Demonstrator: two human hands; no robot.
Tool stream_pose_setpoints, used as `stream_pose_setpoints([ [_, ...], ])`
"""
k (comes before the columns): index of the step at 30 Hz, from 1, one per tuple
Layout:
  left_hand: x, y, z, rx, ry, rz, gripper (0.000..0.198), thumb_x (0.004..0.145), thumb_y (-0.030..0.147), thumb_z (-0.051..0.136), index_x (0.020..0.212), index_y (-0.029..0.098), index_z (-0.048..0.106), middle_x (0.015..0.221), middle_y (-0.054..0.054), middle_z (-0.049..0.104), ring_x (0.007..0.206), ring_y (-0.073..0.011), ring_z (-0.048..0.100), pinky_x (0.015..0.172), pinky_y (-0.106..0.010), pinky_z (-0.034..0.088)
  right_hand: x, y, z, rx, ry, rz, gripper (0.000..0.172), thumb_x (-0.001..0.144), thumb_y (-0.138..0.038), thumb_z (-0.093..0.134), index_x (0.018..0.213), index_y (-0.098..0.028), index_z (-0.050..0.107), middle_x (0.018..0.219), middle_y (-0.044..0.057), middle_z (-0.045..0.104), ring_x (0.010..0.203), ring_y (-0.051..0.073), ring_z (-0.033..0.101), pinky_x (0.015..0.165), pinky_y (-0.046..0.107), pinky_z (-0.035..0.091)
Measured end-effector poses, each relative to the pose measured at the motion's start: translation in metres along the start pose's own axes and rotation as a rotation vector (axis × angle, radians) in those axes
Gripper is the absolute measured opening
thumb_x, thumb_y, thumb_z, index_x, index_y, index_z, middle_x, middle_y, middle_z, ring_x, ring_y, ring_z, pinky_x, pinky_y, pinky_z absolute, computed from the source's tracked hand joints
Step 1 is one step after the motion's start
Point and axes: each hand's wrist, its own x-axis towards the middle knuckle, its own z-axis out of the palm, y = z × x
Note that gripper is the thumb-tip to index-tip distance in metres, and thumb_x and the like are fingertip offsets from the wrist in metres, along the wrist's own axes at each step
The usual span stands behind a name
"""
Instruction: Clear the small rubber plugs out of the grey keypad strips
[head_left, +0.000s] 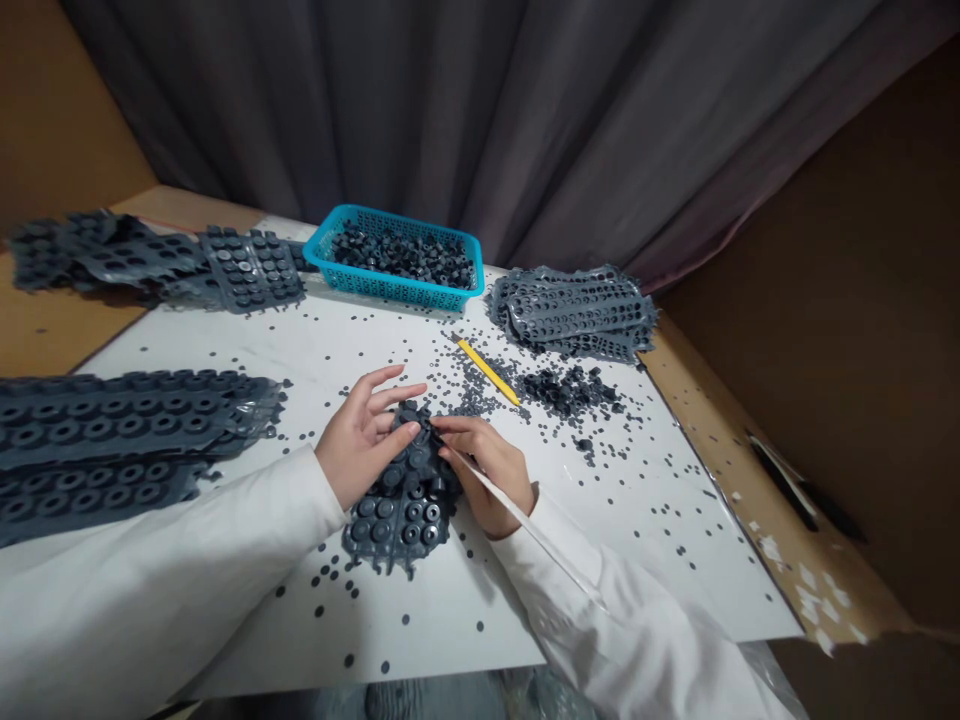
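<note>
While pinned under the widely spread left hand (364, 437), grey rubber keypad sheet (397, 525) on white board (442, 640), right hand (486, 470) narrowly pinching a pale strip (525, 525), best kept close for control; scattered rubber pellets (480, 385), yellow tool (487, 370), blue plastic basket (394, 255) beyond.

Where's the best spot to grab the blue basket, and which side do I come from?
Take the near long rim of the turquoise perforated plastic basket, coming from your side, probably with both hands. That long edge faces you, while the left end sits close to the gray rubber sheets. It's shallow and heaped with dark rubber pieces, so lifting it level seems wise.
</note>
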Motion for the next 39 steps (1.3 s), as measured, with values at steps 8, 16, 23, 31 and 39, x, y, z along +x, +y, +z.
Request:
stream_pose_setpoints([
  [8, -0.001, 0.003, 0.002, 0.001, -0.015, 0.003, 0.06, 0.075, 0.032, 0.071, 0.124, 0.022, 0.038, 0.13, -0.017, 0.055, 0.092, -0.0174, 0.065, 0.073, -0.028, 0.051, 0.002, 0.002, 0.001, 0.01, 0.137, 0.078, 0.009, 0.092, -0.018, 0.051, 0.089, -0.021, 0.059, 0.104, 0.008, 0.068, 0.095, 0.016, 0.066, 0.083, 0.031, 0.053],
  [16, 0.001, 0.002, -0.001, -0.003, 0.035, 0.001, 0.058, 0.074, 0.038, 0.072, 0.121, 0.021, 0.042, 0.129, -0.016, 0.056, 0.072, -0.0104, 0.061, 0.072, -0.029, 0.049, 0.003, -0.01, -0.006, 0.087, 0.14, 0.011, 0.005, 0.088, -0.018, 0.056, 0.09, -0.022, 0.058, 0.107, 0.009, 0.067, 0.097, 0.02, 0.064, 0.084, 0.038, 0.053],
  [23, 0.001, 0.003, -0.004, -0.01, -0.033, 0.072, 0.056, 0.075, 0.039, 0.071, 0.12, 0.021, 0.043, 0.132, -0.017, 0.054, 0.09, -0.0183, 0.064, 0.082, -0.034, 0.05, 0.004, -0.01, -0.005, 0.133, 0.003, -0.107, 0.002, 0.087, -0.02, 0.058, 0.089, -0.021, 0.059, 0.101, 0.009, 0.07, 0.093, 0.02, 0.064, 0.085, 0.039, 0.05],
  [31, 0.001, 0.002, -0.003, -0.022, -0.113, 0.096, 0.055, 0.07, 0.017, 0.071, 0.117, 0.024, 0.044, 0.143, -0.014, 0.041, 0.101, -0.0192, 0.062, 0.083, -0.032, 0.051, 0.003, 0.0, -0.003, 0.069, 0.01, -0.112, 0.003, 0.088, -0.019, 0.058, 0.09, -0.021, 0.059, 0.104, 0.01, 0.07, 0.097, 0.02, 0.063, 0.085, 0.039, 0.051],
  [39, 0.002, 0.008, -0.001, 0.021, -0.068, 0.038, 0.054, 0.065, 0.016, 0.073, 0.113, 0.023, 0.048, 0.14, -0.013, 0.045, 0.085, -0.0127, 0.062, 0.074, -0.028, 0.051, 0.002, 0.012, -0.002, -0.185, -0.077, -0.269, 0.011, 0.09, -0.018, 0.055, 0.098, -0.022, 0.061, 0.107, 0.01, 0.07, 0.092, 0.019, 0.064, 0.08, 0.035, 0.055],
])
